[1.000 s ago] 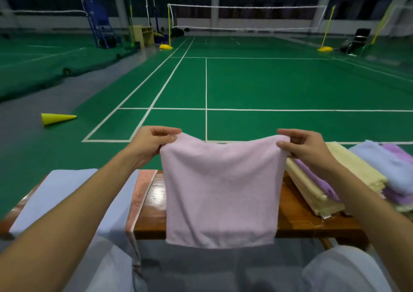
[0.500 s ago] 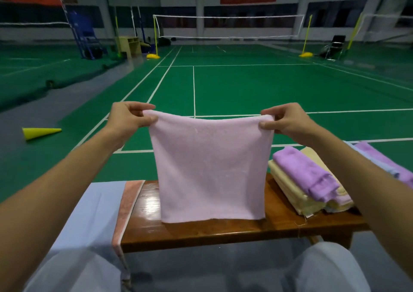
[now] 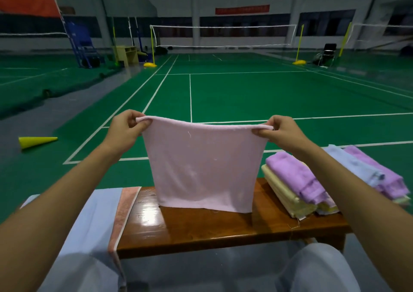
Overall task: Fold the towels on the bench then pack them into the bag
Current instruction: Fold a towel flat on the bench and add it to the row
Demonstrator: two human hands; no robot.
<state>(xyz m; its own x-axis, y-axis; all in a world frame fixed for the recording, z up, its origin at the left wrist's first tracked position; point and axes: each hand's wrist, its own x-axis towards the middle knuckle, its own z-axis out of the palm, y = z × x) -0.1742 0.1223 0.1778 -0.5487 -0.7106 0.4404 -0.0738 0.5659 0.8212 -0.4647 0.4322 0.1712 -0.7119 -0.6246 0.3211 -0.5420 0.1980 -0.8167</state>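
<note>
A pale pink towel (image 3: 204, 166) hangs in front of me, stretched flat between both hands, its lower edge brushing the wooden bench (image 3: 223, 229). My left hand (image 3: 125, 128) pinches the upper left corner. My right hand (image 3: 283, 130) pinches the upper right corner. To the right on the bench lies a pile of towels (image 3: 297, 184), purple over yellow, with a light blue towel (image 3: 355, 166) and another purple one behind my right forearm. A light blue cloth with a pink band (image 3: 98, 220), possibly the bag, covers the bench's left end.
My knees (image 3: 317, 267) in light trousers sit close to the bench's front edge. Beyond the bench spreads a green badminton court with a net (image 3: 223, 36) at the far end. A yellow cone (image 3: 35, 141) lies on the grey floor at left.
Both hands have carried the pink towel away from me, from hanging over the bench's front edge to above its top. The towel now hangs taut and flat.
</note>
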